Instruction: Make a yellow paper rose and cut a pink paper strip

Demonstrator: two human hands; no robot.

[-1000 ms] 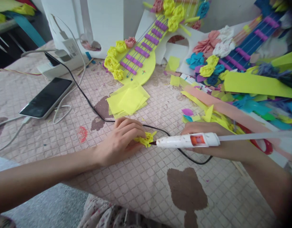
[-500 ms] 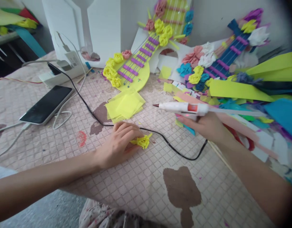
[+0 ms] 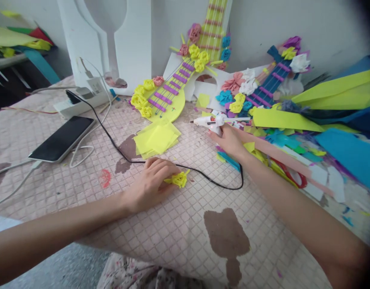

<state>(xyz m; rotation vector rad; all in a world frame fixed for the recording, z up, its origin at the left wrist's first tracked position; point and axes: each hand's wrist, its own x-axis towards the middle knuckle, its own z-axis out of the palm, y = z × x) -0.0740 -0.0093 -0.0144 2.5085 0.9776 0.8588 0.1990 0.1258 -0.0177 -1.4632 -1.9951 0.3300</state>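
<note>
Low over the quilted cloth, my left hand (image 3: 156, 178) is closed around a yellow paper flower (image 3: 180, 179), whose crumpled petals stick out past the fingertips. My right hand (image 3: 228, 140) grips a white glue gun (image 3: 207, 121) by its handle, farther back and to the right. The gun's dark nozzle points left, and a glue stick juts from its rear. Between the hands and the wall lies a stack of yellow paper squares (image 3: 157, 138). Behind that stack leans a yellow paper guitar (image 3: 175, 102) with purple strips and yellow flowers.
A black cord (image 3: 200, 170) runs across the cloth from a power strip (image 3: 73, 105). A phone (image 3: 62, 139) with a white cable lies at left. Paper scraps, red-handled scissors (image 3: 296, 176) and a blue paper guitar (image 3: 271, 82) crowd the right side. White boards (image 3: 133, 40) stand behind.
My right hand has carried the glue gun away from me, toward the back of the table and slightly left. My left hand stays almost in place with the yellow paper flower.
</note>
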